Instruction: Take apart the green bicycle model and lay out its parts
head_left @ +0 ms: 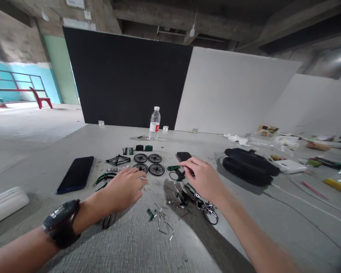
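My left hand (pixel 127 186), with a black watch (pixel 63 220) on its wrist, hovers palm down over small model-bicycle parts. Its fingers are loosely bent and apart from the thumb, with nothing visible in them. Just beyond its fingertips lie several black spoked wheels (pixel 156 169). A dark frame (pixel 118 160) and green curved parts (pixel 105 177) are beside it. My right hand (pixel 201 177) is open, its index fingertip at the end of a green part (pixel 174 167) on the table. Below that hand lies a pile of black and silver parts (pixel 199 201), partly hidden by it.
A phone (pixel 76 174) lies at left, another phone (pixel 183 155) behind my right hand. A water bottle (pixel 154 125) stands at the back before a black panel (pixel 125 79). A black case (pixel 248 167) and white cables (pixel 312 201) lie right. Bent metal rods (pixel 162 222) lie in front.
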Tool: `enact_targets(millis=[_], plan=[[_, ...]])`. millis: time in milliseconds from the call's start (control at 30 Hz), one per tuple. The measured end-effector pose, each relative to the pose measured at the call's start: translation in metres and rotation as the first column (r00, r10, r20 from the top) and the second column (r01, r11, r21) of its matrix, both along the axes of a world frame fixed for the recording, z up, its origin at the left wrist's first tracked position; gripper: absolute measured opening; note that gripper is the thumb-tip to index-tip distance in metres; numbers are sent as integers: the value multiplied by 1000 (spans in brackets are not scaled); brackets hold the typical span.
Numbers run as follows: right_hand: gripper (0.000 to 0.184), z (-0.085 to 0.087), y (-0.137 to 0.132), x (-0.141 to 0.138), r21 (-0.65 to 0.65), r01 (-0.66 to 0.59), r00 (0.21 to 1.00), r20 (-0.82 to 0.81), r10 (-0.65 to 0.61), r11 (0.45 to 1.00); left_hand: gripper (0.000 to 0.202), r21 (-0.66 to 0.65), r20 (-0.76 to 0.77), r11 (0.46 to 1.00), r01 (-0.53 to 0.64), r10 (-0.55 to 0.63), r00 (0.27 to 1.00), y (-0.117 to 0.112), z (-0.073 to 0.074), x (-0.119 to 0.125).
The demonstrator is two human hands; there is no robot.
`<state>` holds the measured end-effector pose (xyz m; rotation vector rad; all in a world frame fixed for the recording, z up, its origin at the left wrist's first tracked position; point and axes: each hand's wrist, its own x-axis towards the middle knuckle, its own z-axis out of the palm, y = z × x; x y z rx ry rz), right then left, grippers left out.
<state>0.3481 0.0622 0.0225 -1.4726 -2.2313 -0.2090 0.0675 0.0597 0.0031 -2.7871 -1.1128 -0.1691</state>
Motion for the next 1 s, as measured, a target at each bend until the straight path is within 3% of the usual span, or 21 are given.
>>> enact_targets(millis=[467, 733, 867, 1000], plan=[[38, 1, -1, 0, -24, 2, 1000, -7, -2, 1000, 25, 3, -2, 1000, -5, 5, 1000, -3, 0, 1], [38, 1, -2, 1, -2, -7, 1000, -14, 7, 1000, 29, 69, -12, 998, -11, 12, 1000, -1, 4, -2], [36, 2, 1, 11, 25, 24, 1000, 3, -24, 999, 27, 34, 5, 999, 14, -14, 1000, 1, 4, -4], [28, 6, 1, 23, -72, 60, 997, 43, -57, 996, 25, -42, 6, 997, 67, -67, 998, -3, 7, -1]])
